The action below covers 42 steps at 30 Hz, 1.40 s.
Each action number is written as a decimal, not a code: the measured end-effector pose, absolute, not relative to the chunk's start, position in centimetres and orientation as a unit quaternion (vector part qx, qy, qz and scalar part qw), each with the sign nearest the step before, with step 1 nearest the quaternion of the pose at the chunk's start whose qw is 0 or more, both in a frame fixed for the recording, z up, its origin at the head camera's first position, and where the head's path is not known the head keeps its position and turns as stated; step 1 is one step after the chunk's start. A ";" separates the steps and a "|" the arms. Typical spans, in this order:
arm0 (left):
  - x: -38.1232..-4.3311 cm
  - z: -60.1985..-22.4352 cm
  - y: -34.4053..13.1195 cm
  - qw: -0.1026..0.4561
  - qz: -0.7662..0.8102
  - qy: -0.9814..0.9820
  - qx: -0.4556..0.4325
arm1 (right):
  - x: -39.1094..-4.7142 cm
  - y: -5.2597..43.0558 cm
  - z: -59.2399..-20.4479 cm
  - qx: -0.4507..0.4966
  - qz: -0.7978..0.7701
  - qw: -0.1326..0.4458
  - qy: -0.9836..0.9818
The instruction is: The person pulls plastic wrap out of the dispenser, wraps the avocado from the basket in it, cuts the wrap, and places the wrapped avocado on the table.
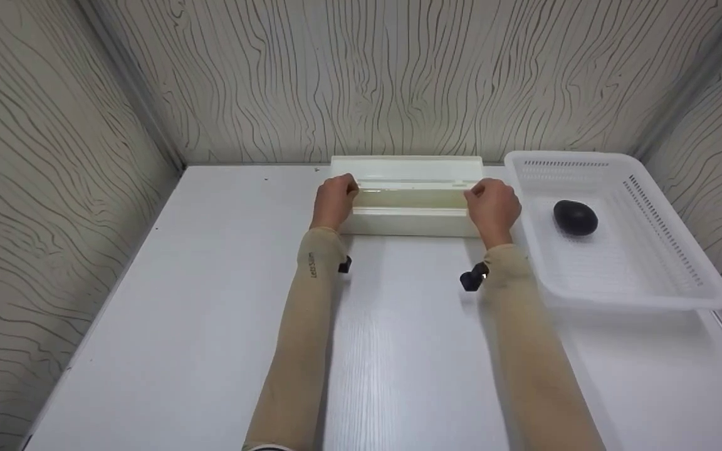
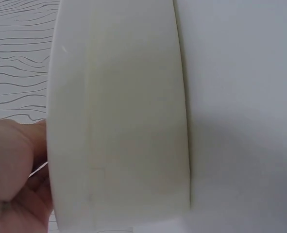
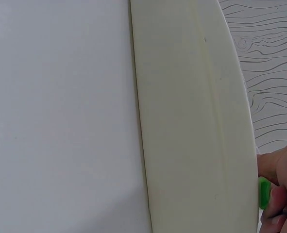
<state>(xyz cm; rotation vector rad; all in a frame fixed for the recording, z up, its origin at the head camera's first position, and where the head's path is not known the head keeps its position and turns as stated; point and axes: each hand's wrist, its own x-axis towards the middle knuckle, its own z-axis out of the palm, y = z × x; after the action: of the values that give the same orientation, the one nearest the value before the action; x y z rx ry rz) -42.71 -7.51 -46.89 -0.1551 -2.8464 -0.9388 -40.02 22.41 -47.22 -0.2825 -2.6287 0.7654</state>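
A long, cream-white cling film box (image 1: 411,224) stands at the back of the table with its lid (image 1: 406,166) raised. Along its opening, between my hands, runs a strip of pale yellowish, see-through cling film (image 1: 411,199). My left hand (image 1: 334,202) pinches at the left end of this strip, fingers curled. At the right end, my right hand (image 1: 494,207) does likewise. In the right wrist view, a small green piece (image 3: 264,193) shows between its thumb and fingers. From the wrists, the box front (image 2: 133,97) hides most fingertips.
Close to my right hand, a white plastic basket (image 1: 627,300) stands on the table (image 1: 229,300). A dark, rounded object (image 1: 575,218) lies in it. Patterned wall panels (image 1: 398,75) rise directly behind the box and along both sides.
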 end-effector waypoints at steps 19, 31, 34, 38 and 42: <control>-42.6 -47.2 -7.6 0.066 -0.289 -0.953 -0.068 | -39.6 22.3 -47.3 -0.095 0.281 0.207 -0.932; -42.9 -47.0 -7.9 0.009 -0.329 -0.941 -0.075 | -39.7 22.3 -46.7 -0.094 0.286 0.214 -0.929; -42.8 -46.9 -8.0 0.000 -0.320 -0.943 -0.088 | -39.7 22.4 -46.7 -0.094 0.286 0.215 -0.929; -42.6 -46.7 -8.0 0.011 -0.297 -0.948 -0.111 | -39.6 22.5 -46.7 -0.092 0.286 0.210 -0.930; -42.4 -46.6 -8.1 0.018 -0.291 -0.950 -0.113 | -39.6 22.6 -46.6 -0.089 0.283 0.208 -0.932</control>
<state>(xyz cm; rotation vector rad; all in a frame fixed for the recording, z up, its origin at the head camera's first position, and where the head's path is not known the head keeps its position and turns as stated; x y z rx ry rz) -42.40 -8.11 -46.64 -0.3514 -2.9502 -0.9040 -39.62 22.57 -46.62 -0.2485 -2.5953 0.7869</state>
